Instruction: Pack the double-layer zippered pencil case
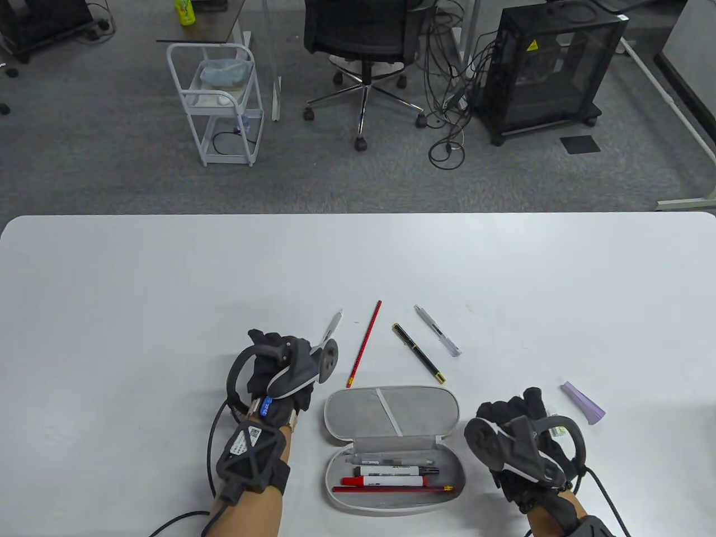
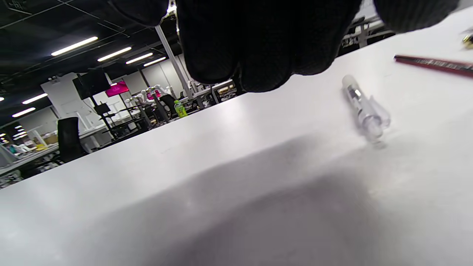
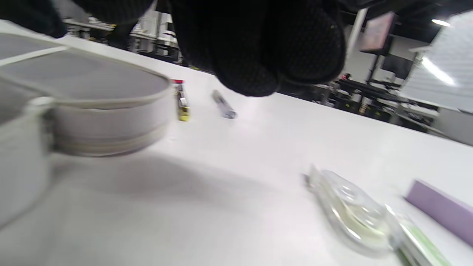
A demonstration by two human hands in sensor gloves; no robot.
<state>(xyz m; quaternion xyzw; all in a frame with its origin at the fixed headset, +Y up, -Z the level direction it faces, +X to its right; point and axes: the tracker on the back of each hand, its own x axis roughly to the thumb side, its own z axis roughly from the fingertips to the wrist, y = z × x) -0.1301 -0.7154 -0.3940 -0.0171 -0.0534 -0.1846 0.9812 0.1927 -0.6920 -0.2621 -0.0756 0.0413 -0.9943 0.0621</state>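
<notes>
Left hand (image 1: 279, 363) hangs loosely curled, gripping nothing, beside a clear pen (image 1: 334, 324). Four pens or pencils lie loose on the counter (image 1: 140, 291), wide bare room beyond. The open pencil case (image 1: 391, 442) sits near the front edge, between the hands. Right hand (image 1: 517, 442): relaxed, empty.

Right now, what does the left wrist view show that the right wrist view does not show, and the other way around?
Only the left wrist view shows the clear pen near the left hand. Only the right wrist view shows the open pencil case, a clear plastic item and the purple eraser near the right hand. Both show the white table and the red pencil.
</notes>
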